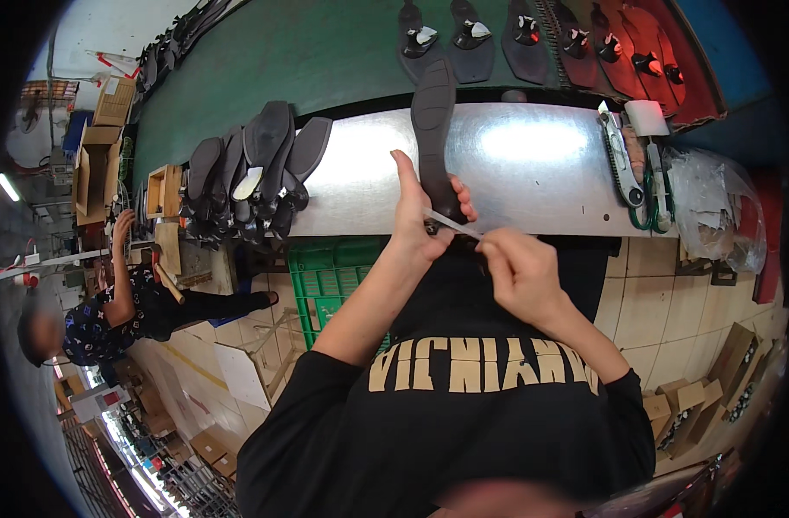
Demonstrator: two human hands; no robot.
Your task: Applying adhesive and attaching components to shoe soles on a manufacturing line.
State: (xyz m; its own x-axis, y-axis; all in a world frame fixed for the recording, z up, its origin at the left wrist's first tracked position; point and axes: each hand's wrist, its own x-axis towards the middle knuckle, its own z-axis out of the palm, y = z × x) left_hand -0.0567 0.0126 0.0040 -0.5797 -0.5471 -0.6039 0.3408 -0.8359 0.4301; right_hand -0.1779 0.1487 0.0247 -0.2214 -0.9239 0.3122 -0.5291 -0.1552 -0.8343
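Observation:
My left hand (415,223) is closed around the heel end of a dark shoe sole (433,116), its thumb pointing up beside it. The sole stands lengthwise away from me, its toe end reaching over the far side of the metal worktop (360,164). My right hand (524,269) pinches one end of a thin whitish strip (453,224). The strip lies across the heel end, touching my left palm; its exact kind does not show.
Dark soles (269,138) are piled at left on the worktop. More soles with straps (526,43) line the green conveyor belt (325,52), some under red light. A utility knife (619,155), scissors (658,186) and a plastic bag (714,207) lie right. Another person (110,302) works at far left.

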